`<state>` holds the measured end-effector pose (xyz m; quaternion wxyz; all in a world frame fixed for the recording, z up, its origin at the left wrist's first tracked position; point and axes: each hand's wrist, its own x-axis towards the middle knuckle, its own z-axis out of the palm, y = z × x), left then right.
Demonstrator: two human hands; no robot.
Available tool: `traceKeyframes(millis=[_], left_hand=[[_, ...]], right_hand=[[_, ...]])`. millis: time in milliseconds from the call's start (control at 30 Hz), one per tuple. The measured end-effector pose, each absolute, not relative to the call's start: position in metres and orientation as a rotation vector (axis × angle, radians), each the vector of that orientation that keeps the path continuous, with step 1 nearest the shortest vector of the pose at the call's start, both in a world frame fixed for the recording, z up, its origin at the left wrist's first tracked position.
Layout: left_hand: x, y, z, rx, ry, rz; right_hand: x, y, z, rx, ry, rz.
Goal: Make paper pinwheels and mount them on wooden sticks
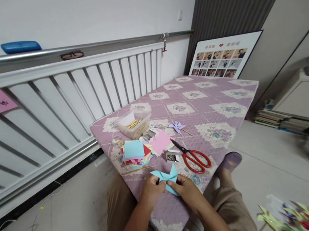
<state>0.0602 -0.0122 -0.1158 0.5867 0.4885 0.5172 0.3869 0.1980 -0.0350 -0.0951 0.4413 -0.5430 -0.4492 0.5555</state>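
A light blue paper pinwheel (167,176) is held between my two hands near the close corner of the table. My left hand (152,188) pinches its left side, and my right hand (186,187) grips the right side, thumbs meeting at the centre. Just beyond lies a small box of metal pins (172,157). Red-handled scissors (191,155) rest open to the right. A thin wooden stick (137,169) lies to the left, below a stack of coloured paper squares (133,150). A finished purple pinwheel (177,127) on a stick sits farther back.
A clear plastic tub (134,123) of sticks stands on the flowered tablecloth (181,107). Pink paper (160,142) lies beside it. Along the left wall runs a white radiator (91,88). Several pinwheels (293,216) are on the floor at lower right; white cables (37,208) trail at left.
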Motion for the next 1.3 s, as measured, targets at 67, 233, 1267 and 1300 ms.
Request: traceKeyframes(millis=[67,233,1267,1300], left_hand=[[0.06,-0.012,-0.118,1.146,1.217,0.896],[0.061,-0.012,-0.122,1.164,1.24,0.883],[0.063,-0.014,-0.108,1.148,1.288,0.789],[0.063,-0.013,-0.108,1.139,1.285,0.781]], right_hand=[[0.199,-0.035,-0.095,-1.339,-1.107,1.403],[0.2,-0.035,-0.097,-1.329,-1.078,1.428],[0.2,-0.034,-0.097,-1.304,-1.061,1.471],[0.2,-0.034,-0.096,-1.304,-1.069,1.47]])
